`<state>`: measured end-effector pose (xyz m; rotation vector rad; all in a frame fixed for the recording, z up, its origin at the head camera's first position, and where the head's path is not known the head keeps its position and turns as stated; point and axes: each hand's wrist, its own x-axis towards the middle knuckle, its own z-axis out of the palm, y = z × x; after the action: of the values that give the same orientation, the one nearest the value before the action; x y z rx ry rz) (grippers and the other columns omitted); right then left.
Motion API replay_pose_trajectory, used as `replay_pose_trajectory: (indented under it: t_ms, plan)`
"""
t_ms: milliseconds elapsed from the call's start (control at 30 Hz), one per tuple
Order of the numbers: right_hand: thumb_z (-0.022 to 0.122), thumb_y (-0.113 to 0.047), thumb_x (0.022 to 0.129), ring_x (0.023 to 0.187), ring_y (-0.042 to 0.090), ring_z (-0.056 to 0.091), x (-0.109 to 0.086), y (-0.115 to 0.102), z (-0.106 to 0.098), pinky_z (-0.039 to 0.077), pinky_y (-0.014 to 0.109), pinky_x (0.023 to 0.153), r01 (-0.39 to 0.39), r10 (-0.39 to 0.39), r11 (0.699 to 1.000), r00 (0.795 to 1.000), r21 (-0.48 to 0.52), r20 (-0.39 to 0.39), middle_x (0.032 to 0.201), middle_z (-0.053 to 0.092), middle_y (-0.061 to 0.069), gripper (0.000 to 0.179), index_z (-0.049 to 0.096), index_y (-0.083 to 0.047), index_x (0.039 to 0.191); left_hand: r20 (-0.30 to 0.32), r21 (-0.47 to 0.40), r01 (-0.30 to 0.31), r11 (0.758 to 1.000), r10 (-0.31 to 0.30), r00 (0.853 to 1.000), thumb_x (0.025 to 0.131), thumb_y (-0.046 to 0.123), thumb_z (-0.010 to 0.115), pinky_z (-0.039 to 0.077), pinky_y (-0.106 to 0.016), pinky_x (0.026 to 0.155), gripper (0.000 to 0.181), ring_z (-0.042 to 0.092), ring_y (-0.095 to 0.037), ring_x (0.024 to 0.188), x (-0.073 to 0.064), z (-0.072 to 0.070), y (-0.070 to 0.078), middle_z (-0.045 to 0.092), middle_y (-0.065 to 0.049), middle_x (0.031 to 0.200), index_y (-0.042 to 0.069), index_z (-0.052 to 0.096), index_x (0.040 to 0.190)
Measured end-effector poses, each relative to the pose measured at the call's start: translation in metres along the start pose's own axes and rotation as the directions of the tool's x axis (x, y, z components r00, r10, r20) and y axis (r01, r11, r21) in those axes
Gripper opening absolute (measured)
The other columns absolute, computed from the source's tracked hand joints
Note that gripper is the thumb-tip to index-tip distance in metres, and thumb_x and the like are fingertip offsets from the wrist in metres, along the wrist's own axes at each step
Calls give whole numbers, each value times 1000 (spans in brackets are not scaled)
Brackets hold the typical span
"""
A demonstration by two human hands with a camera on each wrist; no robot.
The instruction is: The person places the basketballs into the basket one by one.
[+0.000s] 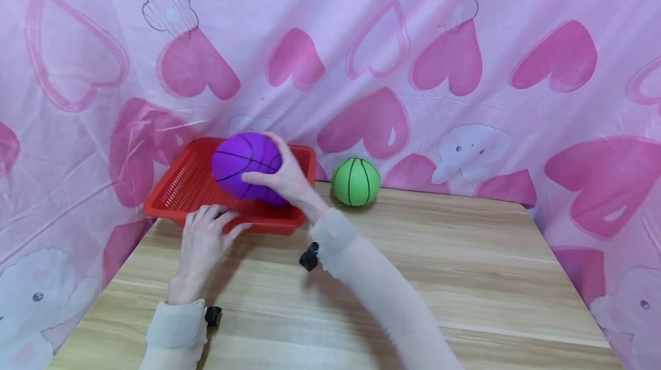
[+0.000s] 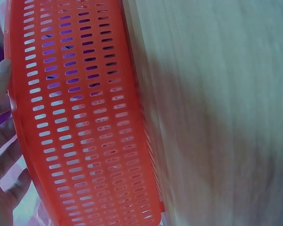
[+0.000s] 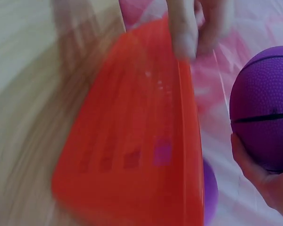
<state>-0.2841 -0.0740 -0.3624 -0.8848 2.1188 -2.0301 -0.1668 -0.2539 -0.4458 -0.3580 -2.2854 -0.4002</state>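
My right hand (image 1: pixel 281 178) holds a purple ball with black lines (image 1: pixel 242 166) over the red plastic basket (image 1: pixel 170 205), thumb and fingers spread around its right side. Beneath it, a second purple ball (image 1: pixel 275 198) lies inside the basket, mostly hidden. The held purple ball (image 3: pixel 266 110) also fills the right edge of the right wrist view. At the basket's front rim is my left hand (image 1: pixel 205 241), its fingers loosely touching the edge and its thumb pointing right. The left wrist view shows the slotted wall of the basket (image 2: pixel 85 122) beside those fingertips.
A green ball with black lines (image 1: pixel 356 182) stands on the wooden table (image 1: pixel 465 267), right of the basket, close to the back edge. Behind the table hangs a pink curtain (image 1: pixel 330 100) with hearts. Small black cameras sit at both wrists.
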Motion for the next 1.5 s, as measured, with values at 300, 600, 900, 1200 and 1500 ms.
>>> replay_pose_trajectory:
  t_ms: [300,600,900,1200,1500]
  plan:
    - [88,-49,66,118,19,47,16,7,63,50,39,86,-30,17,900,999,-435,-34,145,34,-3,97,35,-40,147,-35,0,-29,1000,29,999,77,31,80,38,-50,76,30,56,-35,87,0,2,0,64,-10,86,5,76,90]
    - [72,-38,89,130,18,40,19,31,88,40,32,100,4,169,645,974,-764,148,148,37,-4,59,49,-35,143,6,16,-9,1000,9,1000,73,23,85,39,-49,76,35,56,-38,90,-2,2,2,65,-15,94,4,76,101]
    - [64,-32,95,134,8,37,18,30,78,33,26,106,40,174,703,959,-710,226,148,40,-8,53,46,-30,145,-24,8,-7,1000,8,1000,74,28,84,39,-49,73,34,55,-37,87,0,3,1,65,-15,90,4,76,97]
    - [63,-29,96,129,10,44,20,2,2,32,28,106,192,-71,724,976,-663,206,136,54,-3,40,59,-18,134,-27,-12,-5,1000,5,1000,75,35,81,38,-48,72,36,55,-35,86,3,2,1,64,-14,90,5,77,93]
    - [70,-42,90,131,23,40,7,19,-127,29,40,108,4,-82,691,994,-723,-73,139,50,7,50,61,-17,132,2,-5,38,999,-38,999,72,29,86,37,-47,74,35,55,-36,88,1,2,4,64,-16,92,3,76,94]
